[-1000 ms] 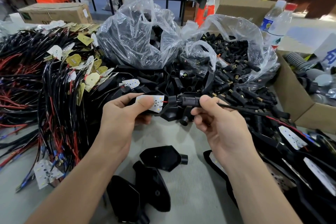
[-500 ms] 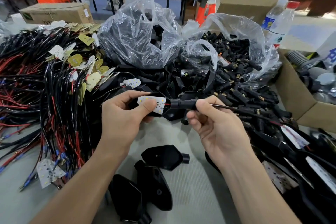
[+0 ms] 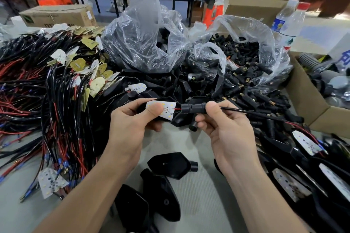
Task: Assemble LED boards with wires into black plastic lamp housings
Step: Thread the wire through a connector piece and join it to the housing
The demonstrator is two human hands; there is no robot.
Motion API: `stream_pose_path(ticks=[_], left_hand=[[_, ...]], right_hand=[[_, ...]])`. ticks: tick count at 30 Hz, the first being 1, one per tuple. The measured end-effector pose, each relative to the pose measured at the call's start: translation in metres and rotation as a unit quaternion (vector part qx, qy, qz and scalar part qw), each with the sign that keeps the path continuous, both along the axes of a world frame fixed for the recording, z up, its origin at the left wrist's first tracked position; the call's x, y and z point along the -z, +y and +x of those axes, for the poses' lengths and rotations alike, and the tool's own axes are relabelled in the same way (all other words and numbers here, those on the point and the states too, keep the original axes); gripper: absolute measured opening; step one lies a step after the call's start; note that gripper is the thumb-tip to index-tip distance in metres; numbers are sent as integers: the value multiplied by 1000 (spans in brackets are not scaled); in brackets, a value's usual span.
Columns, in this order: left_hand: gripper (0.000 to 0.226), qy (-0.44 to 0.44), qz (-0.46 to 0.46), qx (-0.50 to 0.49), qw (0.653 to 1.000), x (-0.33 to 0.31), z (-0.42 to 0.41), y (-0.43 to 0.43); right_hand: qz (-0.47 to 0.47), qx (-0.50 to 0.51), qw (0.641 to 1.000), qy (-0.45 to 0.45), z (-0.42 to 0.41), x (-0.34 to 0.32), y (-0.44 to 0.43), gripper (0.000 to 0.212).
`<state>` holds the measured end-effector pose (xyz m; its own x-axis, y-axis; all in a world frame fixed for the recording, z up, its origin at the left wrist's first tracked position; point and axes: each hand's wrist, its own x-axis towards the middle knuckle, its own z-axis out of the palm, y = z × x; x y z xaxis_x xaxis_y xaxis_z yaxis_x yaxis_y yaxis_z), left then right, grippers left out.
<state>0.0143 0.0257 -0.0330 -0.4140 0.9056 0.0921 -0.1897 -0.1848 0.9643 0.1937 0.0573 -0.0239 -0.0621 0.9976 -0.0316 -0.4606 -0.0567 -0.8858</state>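
Far left: a heap of black and red wires (image 3: 37, 100) with loose boards among them covered the table (image 3: 204, 195).

Left of centre: the left hand (image 3: 130, 125) held the LED board (image 3: 161, 108) above the table, in front of the bags. The thumb (image 3: 155, 108) lay flat on the board's upper face and the other fingers were curled beneath it, clamping it. The board was white, flat and angular, with pale yellow LED dots. A short red lead (image 3: 177, 109) left its right end. A black housing (image 3: 181, 119) showed under and just right of the board; whether the board was seated in it could not be told.

Centre: the lead entered a black tubular stem (image 3: 193, 108), held level. Three empty housings (image 3: 170, 164) lay on the table below the hands. Behind, two clear bags (image 3: 144, 43) held black parts.

Right of centre: the right hand (image 3: 227, 128) pinched the stem's right end between thumb and forefinger, the remaining fingers curled loosely below. A black cable (image 3: 246, 112) ran from the stem off to the right.

Far right: housings already fitted with boards (image 3: 305, 143) lay stacked, beside a cardboard box (image 3: 306, 100) and two bottles (image 3: 289, 22).
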Motion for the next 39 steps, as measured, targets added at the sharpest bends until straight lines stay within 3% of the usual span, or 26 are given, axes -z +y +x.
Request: stream_pose_path(ticks=[4, 8, 13, 21, 25, 30, 36, 39], left_hand=[[15, -9, -7, -3, 1000, 2, -1, 1], [13, -12, -16, -3, 1000, 3, 5, 1], [23, 2, -22, 10, 1000, 5, 9, 1], [14, 12, -20, -8, 1000, 6, 8, 1], [3, 66, 3, -45, 997, 5, 5, -1], [16, 95, 9, -45, 994, 1, 7, -2], [10, -13, -28, 41, 999, 3, 10, -1], [31, -38, -34, 89, 995, 3, 7, -1]], right_hand=[[25, -33, 999, -21, -1, -2, -3, 21], [40, 21, 997, -69, 2, -4, -3, 23], [-11, 32, 994, -108, 7, -2, 1, 60], [-24, 20, 984, -175, 8, 0, 3, 76], [-19, -14, 983, -185, 7, -3, 0, 79], [-38, -58, 984, -162, 15, -10, 2, 70], [16, -66, 983, -169, 19, -8, 5, 60], [32, -66, 985, -157, 17, -7, 5, 54]])
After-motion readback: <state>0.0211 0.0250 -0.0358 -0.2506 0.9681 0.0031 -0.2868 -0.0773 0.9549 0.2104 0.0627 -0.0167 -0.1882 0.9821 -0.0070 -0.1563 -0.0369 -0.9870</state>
